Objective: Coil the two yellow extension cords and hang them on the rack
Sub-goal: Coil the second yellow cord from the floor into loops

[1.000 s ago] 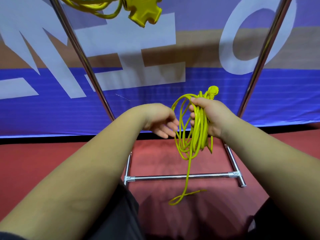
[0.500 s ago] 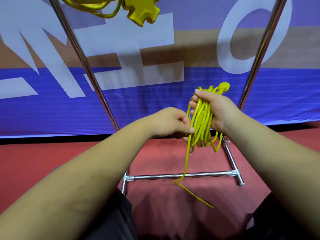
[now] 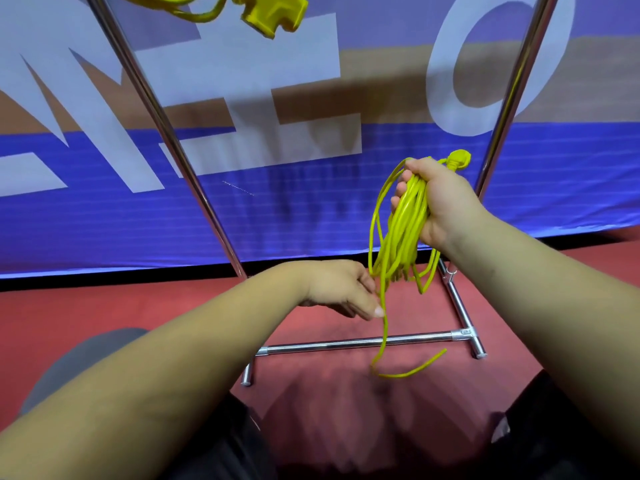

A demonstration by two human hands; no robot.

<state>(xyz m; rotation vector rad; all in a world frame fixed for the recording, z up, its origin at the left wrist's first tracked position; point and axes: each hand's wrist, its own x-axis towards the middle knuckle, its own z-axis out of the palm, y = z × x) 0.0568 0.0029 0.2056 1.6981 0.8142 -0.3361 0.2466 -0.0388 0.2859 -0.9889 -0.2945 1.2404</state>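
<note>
My right hand (image 3: 437, 199) grips a bundle of yellow cord loops (image 3: 401, 237), with the cord's plug (image 3: 459, 160) sticking out above my fist. Below and to the left, my left hand (image 3: 341, 289) pinches the loose strand (image 3: 383, 317) that hangs from the bundle; its tail curls just above the red floor. A second yellow cord (image 3: 180, 5) with a multi-outlet head (image 3: 273, 13) hangs high up at the top edge, between the poles of the chrome rack (image 3: 162, 123).
The rack's base bar (image 3: 346, 344) and right foot (image 3: 464, 317) lie on the red floor (image 3: 104, 313). A blue, white and tan banner (image 3: 277, 202) stands right behind the rack. My dark-clothed legs fill the bottom edge.
My right hand lifted the bundle up and to the right. My left hand closed on the hanging strand and slid down along it. The tail swung to the right.
</note>
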